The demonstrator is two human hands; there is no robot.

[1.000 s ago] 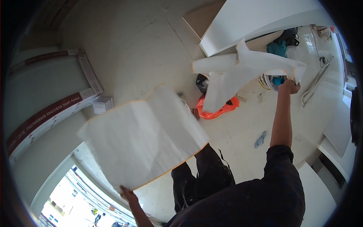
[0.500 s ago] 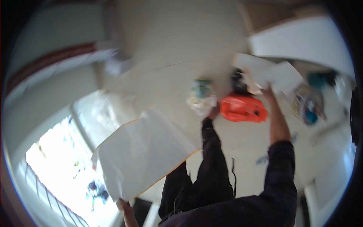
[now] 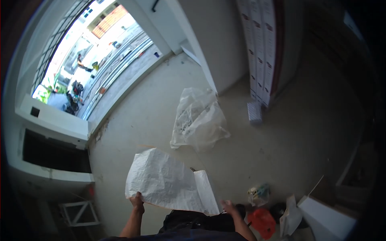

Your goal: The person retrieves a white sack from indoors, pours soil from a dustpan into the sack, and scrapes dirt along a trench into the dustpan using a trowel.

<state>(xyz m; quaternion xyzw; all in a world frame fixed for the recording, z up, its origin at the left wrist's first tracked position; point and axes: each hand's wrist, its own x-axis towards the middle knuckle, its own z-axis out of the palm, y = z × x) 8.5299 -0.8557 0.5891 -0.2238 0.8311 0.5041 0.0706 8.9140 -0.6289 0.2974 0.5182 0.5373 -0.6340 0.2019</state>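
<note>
A large white sheet (image 3: pixel 165 180) with a thin orange edge spreads in front of my body. My left hand (image 3: pixel 137 202) is closed on its lower left edge. Close to the sheet's lower right corner is my right hand (image 3: pixel 228 207), blurred, and I cannot tell whether its fingers touch the sheet. A crumpled clear plastic bag (image 3: pixel 199 120) lies on the floor beyond the sheet. To the right of my right hand are a red-orange plastic bag (image 3: pixel 262 223) and a smaller white sheet (image 3: pixel 290 217).
Tall cartons (image 3: pixel 259 48) lean at the wall, with a small patterned box (image 3: pixel 254 113) at their foot. A clear bag of items (image 3: pixel 258 195) sits near my right hand. A white panel (image 3: pixel 325 215) is at lower right. A person (image 3: pixel 82 63) is outside the doorway.
The view has swung left toward the doorway. The smaller white sheet has left my right hand and stands by the red-orange bag. My right hand has come close to the large sheet.
</note>
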